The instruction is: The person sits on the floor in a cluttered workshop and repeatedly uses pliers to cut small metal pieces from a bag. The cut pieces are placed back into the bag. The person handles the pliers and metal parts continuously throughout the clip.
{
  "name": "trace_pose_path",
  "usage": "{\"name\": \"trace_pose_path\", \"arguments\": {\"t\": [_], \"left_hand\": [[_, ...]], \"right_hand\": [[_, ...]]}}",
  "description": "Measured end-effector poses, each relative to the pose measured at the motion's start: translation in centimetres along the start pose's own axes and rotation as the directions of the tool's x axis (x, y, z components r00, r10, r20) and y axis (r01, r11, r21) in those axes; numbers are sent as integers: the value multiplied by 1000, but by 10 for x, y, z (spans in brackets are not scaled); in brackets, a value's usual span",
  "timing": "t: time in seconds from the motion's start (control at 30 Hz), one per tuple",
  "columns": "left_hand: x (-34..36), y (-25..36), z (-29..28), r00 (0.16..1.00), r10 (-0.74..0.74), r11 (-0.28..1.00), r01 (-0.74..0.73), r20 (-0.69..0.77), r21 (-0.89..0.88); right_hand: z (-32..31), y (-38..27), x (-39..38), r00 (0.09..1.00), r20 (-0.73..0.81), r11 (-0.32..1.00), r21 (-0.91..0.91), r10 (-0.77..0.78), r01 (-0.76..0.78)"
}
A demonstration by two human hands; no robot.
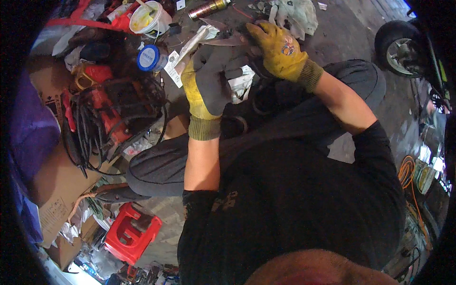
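Note:
My left hand [209, 78], in a yellow and grey work glove, is palm up with its fingers curled. A crumpled white strip [197, 42] lies at its thumb side, and a creased white paper [242, 84] shows beside the palm. What it grips is too dark to make out. My right hand [280, 50], in a yellow glove with dark stained fingers, is closed just past the left fingertips. A flat grey pointed piece [222, 41] reaches toward its fingers; whether the right hand holds that piece is hidden. A white printed tag [174, 70] is next to my left thumb.
To the left stand a blue-lidded tub [151, 58] and a white bucket [151, 21] with yellowish paste. A spray can [208, 8] and a pale rag [297, 16] lie ahead. Red machine with black cables [107, 114], red plastic frame [133, 232] at left; wheel [401, 50] at right.

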State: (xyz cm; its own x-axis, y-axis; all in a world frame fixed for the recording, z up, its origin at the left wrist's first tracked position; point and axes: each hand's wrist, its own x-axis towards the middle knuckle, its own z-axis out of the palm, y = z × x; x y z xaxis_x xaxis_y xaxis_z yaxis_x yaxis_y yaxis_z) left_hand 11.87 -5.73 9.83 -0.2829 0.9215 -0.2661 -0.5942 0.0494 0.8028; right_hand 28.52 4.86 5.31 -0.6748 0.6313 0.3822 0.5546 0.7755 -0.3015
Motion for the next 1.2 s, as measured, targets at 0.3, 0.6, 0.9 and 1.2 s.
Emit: {"name": "trace_pose_path", "arguments": {"t": [0.3, 0.6, 0.9, 1.2], "left_hand": [[7, -10, 2, 999, 6, 996, -1, -51, 88], [81, -43, 12, 926, 319, 825, -377, 203, 422], [58, -12, 10, 981, -88, 996, 91, 175, -12], [54, -4, 4, 950, -166, 941, 233, 264, -246]], "right_hand": [[1, -5, -3, 990, 105, 996, -5, 94, -94], [12, 41, -9, 912, 220, 907, 170, 345, -384], [0, 45, -9, 891, 316, 794, 420, 325, -439], [-6, 51, 0, 975, -65, 977, -8, 213, -214]]}}
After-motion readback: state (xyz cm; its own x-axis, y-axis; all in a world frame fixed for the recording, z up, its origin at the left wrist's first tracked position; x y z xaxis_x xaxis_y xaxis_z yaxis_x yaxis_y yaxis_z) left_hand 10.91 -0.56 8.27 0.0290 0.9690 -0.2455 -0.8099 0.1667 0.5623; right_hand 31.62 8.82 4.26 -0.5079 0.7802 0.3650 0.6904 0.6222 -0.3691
